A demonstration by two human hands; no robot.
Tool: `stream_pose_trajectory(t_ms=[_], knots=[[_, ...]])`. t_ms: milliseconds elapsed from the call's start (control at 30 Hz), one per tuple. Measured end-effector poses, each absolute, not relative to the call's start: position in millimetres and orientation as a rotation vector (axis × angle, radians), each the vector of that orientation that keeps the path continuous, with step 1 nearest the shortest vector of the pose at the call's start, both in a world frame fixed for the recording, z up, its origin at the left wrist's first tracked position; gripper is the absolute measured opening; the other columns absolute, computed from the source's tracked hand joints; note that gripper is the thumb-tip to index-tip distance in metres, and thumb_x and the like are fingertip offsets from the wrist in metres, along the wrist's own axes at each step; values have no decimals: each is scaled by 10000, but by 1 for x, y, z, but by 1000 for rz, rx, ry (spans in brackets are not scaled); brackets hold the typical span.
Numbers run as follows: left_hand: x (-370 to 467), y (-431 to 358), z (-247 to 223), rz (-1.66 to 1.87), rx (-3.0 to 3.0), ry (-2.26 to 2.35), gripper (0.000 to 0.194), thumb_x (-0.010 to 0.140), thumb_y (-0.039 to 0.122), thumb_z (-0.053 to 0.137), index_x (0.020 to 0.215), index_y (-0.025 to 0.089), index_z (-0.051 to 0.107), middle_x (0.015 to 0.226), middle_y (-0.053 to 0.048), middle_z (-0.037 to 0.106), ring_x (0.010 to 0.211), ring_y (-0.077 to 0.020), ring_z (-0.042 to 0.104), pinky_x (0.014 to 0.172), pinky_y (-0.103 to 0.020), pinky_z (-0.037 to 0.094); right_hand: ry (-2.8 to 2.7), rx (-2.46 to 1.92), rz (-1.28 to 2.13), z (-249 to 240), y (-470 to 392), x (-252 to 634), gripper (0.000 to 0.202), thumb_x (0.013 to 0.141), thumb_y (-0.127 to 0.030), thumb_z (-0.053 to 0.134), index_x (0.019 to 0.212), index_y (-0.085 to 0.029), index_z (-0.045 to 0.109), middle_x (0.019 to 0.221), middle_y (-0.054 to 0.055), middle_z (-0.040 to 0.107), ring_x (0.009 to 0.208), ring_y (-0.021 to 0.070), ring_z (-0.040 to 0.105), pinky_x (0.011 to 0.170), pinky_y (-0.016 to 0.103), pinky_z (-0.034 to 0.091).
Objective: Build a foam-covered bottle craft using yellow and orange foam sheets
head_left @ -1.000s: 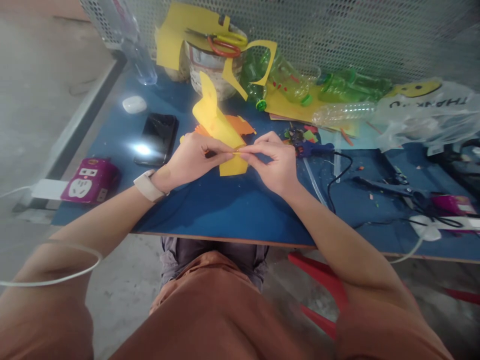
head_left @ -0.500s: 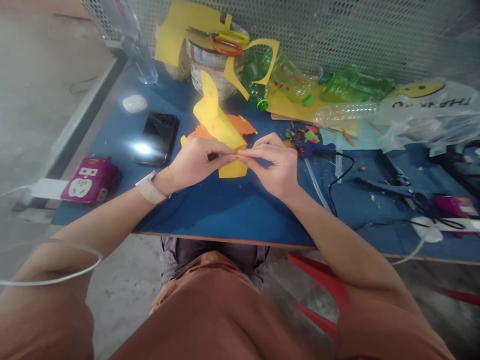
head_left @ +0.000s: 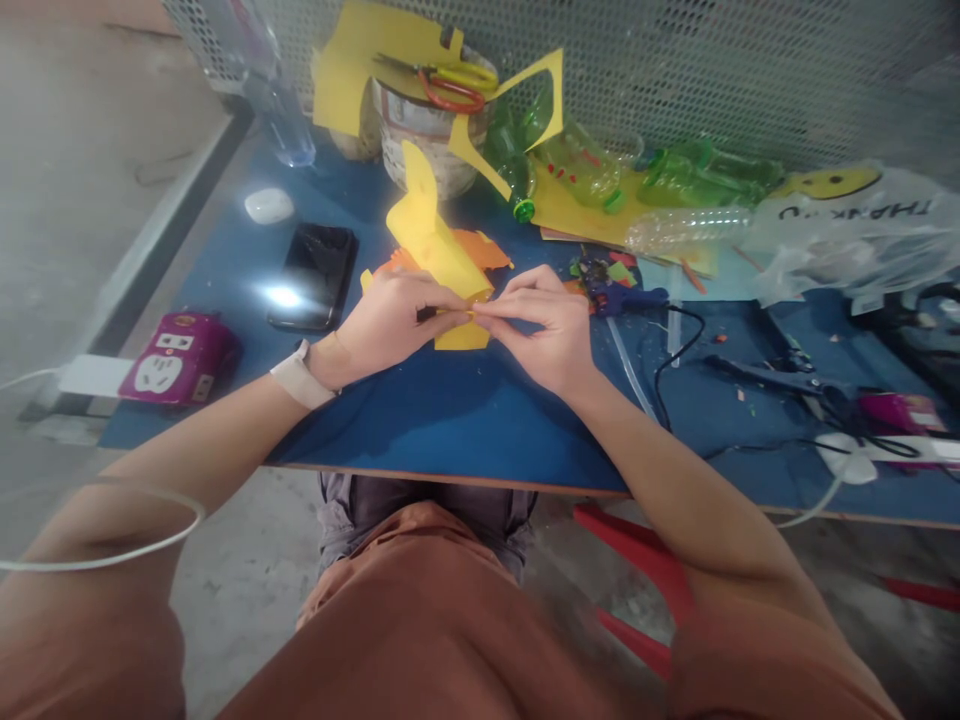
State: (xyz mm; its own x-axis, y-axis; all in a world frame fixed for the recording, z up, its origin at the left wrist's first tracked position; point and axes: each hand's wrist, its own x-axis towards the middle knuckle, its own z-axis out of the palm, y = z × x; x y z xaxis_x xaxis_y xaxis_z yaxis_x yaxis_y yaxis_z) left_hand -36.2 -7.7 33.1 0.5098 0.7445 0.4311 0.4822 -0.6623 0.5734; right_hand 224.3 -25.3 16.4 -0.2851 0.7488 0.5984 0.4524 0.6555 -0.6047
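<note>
A folded yellow paper piece stands over the blue table, with orange paper behind it. My left hand pinches the yellow paper's near edge from the left. From the right, my right hand pinches at the same edge, its fingertips meeting those of the left. The fingers hide the exact spot they grip. A yellow flap of the paper hangs below the fingertips.
Left of my hands lie a black phone, a white mouse and a purple socket block. Behind are scissors on a basket, and green bottles. A blue glue gun with its cable lies right.
Both hands keep their pinch, with only a slight shift at the fingertips. The yellow paper cutout by the basket has swung a little upward at its right side.
</note>
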Motion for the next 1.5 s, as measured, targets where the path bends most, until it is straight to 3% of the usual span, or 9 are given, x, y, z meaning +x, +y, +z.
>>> stream_pose_trajectory(t_ms=[367, 600, 933, 1133, 1500], knots=[[-34, -11, 37, 948, 2331, 1013, 198, 1072, 381, 789, 1080, 242, 929, 1020, -70, 903, 848, -188, 788, 819, -313, 592, -1921, -902, 380, 16, -26, 223, 80, 1053, -349, 897, 1049, -391, 965, 922, 18, 895, 973, 277, 743, 962, 525, 633], [-34, -11, 37, 933, 2298, 1038, 330, 1131, 422, 694, 953, 222, 887, 912, -72, 859, 739, -182, 730, 713, -342, 519, -1938, -932, 341, 16, -25, 225, 88, 1068, -387, 876, 1049, -400, 962, 936, 8, 900, 955, 277, 735, 925, 524, 634], [-34, -8, 34, 876, 2292, 992, 248, 1102, 420, 749, 1002, 229, 872, 932, -66, 855, 779, -186, 721, 721, -327, 539, -1947, -875, 346, 18, -26, 224, 111, 1069, -337, 876, 1022, -396, 957, 978, 8, 914, 996, 280, 751, 950, 528, 624], [-34, -10, 36, 883, 2297, 981, 170, 1079, 370, 773, 1006, 245, 863, 896, -49, 825, 793, -187, 709, 766, -327, 545, -1983, -843, 336, 25, -29, 224, 76, 1050, -346, 883, 1029, -368, 953, 992, 12, 919, 967, 284, 754, 917, 529, 631], [-34, -9, 33, 917, 2334, 1001, 259, 1102, 466, 768, 993, 261, 883, 916, -67, 825, 868, -228, 735, 854, -369, 607, -1998, -971, 338, 19, -27, 225, 114, 1070, -426, 878, 1092, -354, 964, 890, 37, 866, 913, 275, 717, 857, 483, 621]])
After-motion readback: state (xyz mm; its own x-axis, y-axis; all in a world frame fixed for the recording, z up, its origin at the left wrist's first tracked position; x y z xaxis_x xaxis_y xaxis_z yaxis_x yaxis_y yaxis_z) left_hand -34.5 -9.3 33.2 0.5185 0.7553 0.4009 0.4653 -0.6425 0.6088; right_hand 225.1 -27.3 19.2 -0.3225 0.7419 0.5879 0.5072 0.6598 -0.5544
